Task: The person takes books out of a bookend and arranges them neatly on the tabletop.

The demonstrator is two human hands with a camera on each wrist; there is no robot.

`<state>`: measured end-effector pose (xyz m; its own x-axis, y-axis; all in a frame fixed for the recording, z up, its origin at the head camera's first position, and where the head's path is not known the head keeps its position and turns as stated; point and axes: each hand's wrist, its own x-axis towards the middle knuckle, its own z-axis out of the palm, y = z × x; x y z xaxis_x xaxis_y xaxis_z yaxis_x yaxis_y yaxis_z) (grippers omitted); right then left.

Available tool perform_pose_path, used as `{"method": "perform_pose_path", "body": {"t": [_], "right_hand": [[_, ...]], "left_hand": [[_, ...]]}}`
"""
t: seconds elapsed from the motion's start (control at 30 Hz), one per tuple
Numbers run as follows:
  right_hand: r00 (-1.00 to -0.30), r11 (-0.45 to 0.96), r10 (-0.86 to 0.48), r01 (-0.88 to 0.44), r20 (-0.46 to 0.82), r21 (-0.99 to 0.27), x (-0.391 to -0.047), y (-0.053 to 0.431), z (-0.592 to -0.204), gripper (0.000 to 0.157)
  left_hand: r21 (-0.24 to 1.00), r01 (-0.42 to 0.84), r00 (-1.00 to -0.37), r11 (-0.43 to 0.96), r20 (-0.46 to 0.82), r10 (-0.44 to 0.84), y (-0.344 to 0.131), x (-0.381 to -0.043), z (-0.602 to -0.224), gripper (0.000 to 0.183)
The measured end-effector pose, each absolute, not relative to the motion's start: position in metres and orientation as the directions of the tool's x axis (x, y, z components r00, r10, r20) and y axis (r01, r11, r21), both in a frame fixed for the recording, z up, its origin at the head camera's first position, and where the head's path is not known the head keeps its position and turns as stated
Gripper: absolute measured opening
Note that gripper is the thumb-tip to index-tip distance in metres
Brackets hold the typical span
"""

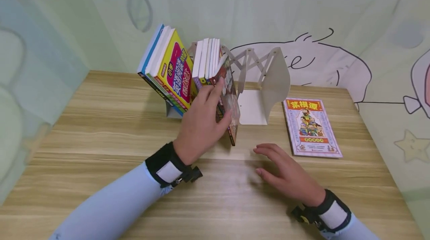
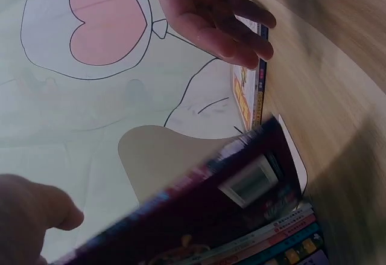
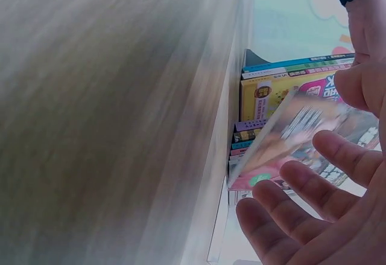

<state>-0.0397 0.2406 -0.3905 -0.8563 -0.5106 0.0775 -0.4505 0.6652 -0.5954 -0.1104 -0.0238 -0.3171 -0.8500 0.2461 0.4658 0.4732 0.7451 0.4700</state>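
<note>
My left hand [image 1: 203,122] is at a thin dark-covered book [image 1: 230,98], its thumb on the cover side; in the head view it grips the book, though some fingers are hidden. The book stands tilted at the right end of a row of slim white-edged books [image 1: 206,57]. Left of these lean thicker books, the nearest a yellow one [image 1: 176,72]. All stand in a beige metal expanding bookend [image 1: 277,75]. My right hand [image 1: 290,176] hovers apart from the books, fingers loosely spread and holding nothing; the right wrist view shows its fingers [image 3: 301,186] before the tilted book.
A lilac-bordered book with a red-and-yellow title [image 1: 310,128] lies flat on the wooden table [image 1: 100,143], right of the bookend. Behind the table hangs a pale wall covering [image 1: 215,5] with cartoon drawings. The bookend's right section has a bare white base plate [image 1: 253,107].
</note>
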Motion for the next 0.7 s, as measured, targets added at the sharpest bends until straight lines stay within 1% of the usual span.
{"method": "perform_pose_path", "body": {"t": [0.13,0.4,0.6,0.7], "right_hand": [[-0.855,0.666,-0.512,-0.456,0.082,-0.591,-0.041,0.24,-0.391,0.047],[-0.85,0.659,-0.518,-0.467,0.095,-0.589,-0.042,0.24,-0.392,0.046],[-0.858,0.663,-0.505,-0.452,0.089,-0.597,-0.043,0.239,-0.391,0.046],[-0.869,0.667,-0.489,-0.427,0.073,-0.61,-0.044,0.238,-0.39,0.05]], "left_hand": [[0.505,0.495,-0.835,0.707,0.502,0.226,-0.028,-0.109,-0.319,0.069],[0.61,0.531,-0.826,0.588,0.527,0.2,-0.042,-0.107,-0.325,0.064],[0.622,0.589,-0.792,0.516,0.571,0.215,-0.051,-0.101,-0.326,0.06],[0.622,0.604,-0.783,0.498,0.579,0.227,-0.055,-0.097,-0.326,0.059]]}}
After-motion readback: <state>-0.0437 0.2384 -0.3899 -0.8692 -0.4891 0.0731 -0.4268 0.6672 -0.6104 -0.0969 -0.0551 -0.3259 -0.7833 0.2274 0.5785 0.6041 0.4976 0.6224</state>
